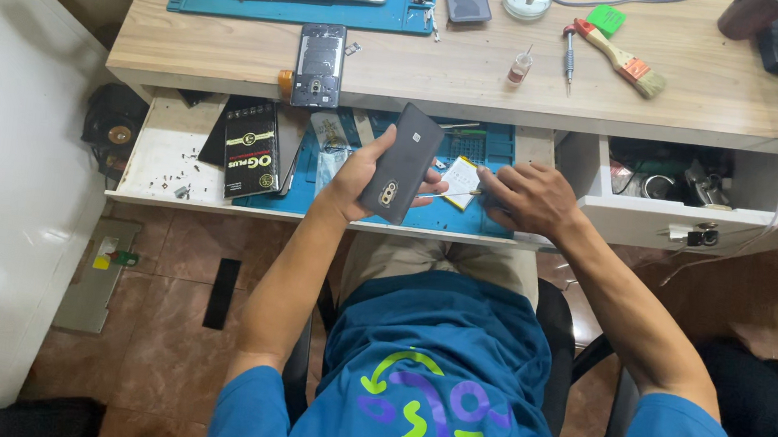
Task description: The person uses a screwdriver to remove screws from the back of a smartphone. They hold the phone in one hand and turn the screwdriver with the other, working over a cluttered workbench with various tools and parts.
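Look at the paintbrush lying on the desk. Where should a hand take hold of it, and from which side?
Take the paintbrush by its pale wooden handle, the bare end pointing up-left toward the green block. It lies flat and slanted on the desk, bristles lower right, so come from above with the grip across the handle. The screwdriver lies close on its left.

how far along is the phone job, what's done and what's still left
Done, by the look of it: the opened phone body lies on the desk without its back. In hand: the left hand holds the dark back cover tilted, while the right hand pinches thin tweezers over the blue mat. Seemingly left: cover and body remain apart, and small screws lie loose in the pulled-out drawer.
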